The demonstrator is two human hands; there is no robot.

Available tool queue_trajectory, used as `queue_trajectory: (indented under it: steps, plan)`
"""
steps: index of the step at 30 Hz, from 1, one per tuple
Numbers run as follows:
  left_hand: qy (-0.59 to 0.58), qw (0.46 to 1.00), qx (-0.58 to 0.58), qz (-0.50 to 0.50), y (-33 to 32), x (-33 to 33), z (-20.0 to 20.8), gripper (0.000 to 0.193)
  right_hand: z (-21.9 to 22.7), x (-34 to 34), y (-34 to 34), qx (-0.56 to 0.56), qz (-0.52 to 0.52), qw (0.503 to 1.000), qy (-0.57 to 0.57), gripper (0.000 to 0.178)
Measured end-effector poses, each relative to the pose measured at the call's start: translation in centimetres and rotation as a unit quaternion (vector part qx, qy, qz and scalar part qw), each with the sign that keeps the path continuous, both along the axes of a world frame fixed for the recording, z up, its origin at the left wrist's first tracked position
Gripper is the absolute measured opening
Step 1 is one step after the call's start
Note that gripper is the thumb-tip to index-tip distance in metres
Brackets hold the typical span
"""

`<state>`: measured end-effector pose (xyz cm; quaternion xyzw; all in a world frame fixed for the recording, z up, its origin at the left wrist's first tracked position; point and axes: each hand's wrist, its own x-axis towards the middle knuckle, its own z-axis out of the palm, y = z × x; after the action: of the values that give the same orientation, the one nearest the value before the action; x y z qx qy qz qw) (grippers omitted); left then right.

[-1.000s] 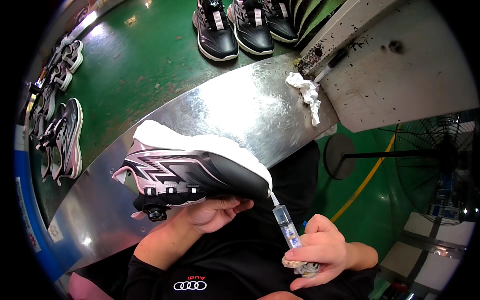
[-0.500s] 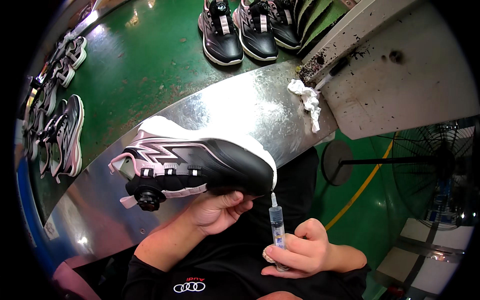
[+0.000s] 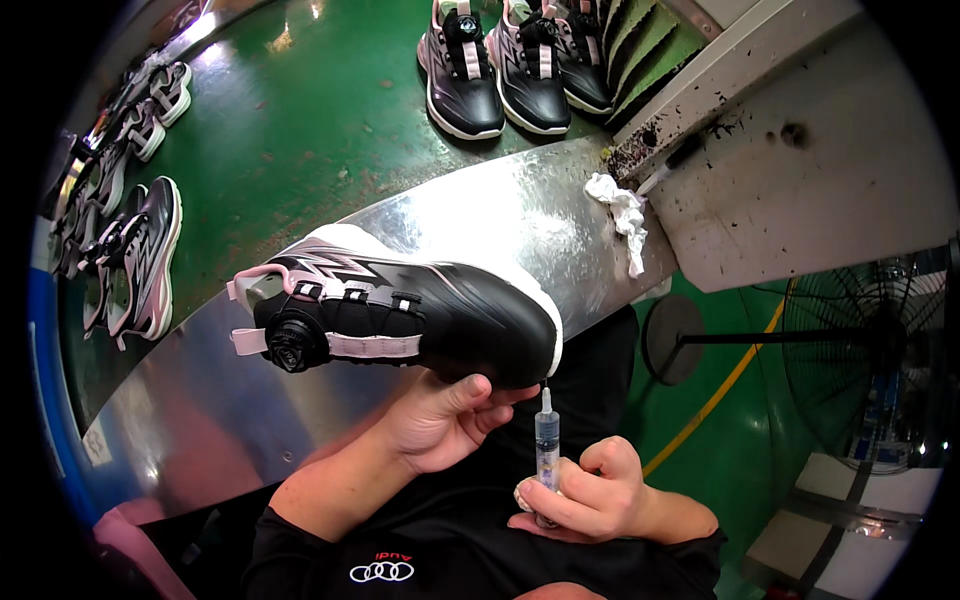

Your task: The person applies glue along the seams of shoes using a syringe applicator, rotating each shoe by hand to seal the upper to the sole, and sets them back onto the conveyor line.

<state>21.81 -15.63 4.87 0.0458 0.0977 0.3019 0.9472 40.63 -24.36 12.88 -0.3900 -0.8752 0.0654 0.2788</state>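
Note:
A black and pink sneaker (image 3: 470,315) with a white sole and a round black lace dial lies tilted over the metal plate, its toe to the right. My left hand (image 3: 445,420) grips it from below near the toe, thumb against the upper and some fingers hidden beneath. In my right hand (image 3: 580,490) is a clear syringe (image 3: 547,440), held upright with the fingers wrapped round its barrel. Its thin needle tip meets or nearly meets the edge between the toe and the white sole.
A shiny metal plate (image 3: 240,370) borders the green work surface (image 3: 300,120). Several sneakers (image 3: 465,90) stand at the back, more shoes (image 3: 145,260) at the left. Crumpled white tissue (image 3: 622,215) lies by a grey panel (image 3: 800,170). A black fan (image 3: 880,330) stands at right.
The sneaker has rolled slightly, showing more of its laces and dial, and its toe has shifted a little right. The syringe has moved slightly left, its tip staying at the toe edge.

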Motion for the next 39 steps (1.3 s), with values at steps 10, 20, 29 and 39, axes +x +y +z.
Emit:
queue_trajectory:
  steps: [10, 20, 29, 39]
  plan:
    - [0.013, 1.000, 0.002, -0.002, 0.2, 0.2, 0.6, 0.043, 0.8, 0.1, -0.3, -0.018, 0.006, 1.000, -0.012, 0.036]
    - [-0.006, 1.000, -0.026, 0.014, -4.2, -5.7, -0.8, 0.060, -2.6, 2.9, 2.2, 0.023, -0.067, 0.997, 0.039, 0.061]
    - [0.273, 0.951, 0.043, 0.138, -5.5, -11.9, 3.5, 0.082, -7.7, 1.8, 11.6, -0.050, -0.108, 0.984, 0.131, 0.053]
    - [0.353, 0.908, 0.098, 0.204, 15.9, -5.5, 1.0, 0.042, -8.3, 0.8, 12.4, -0.111, -0.131, 0.974, 0.148, 0.054]
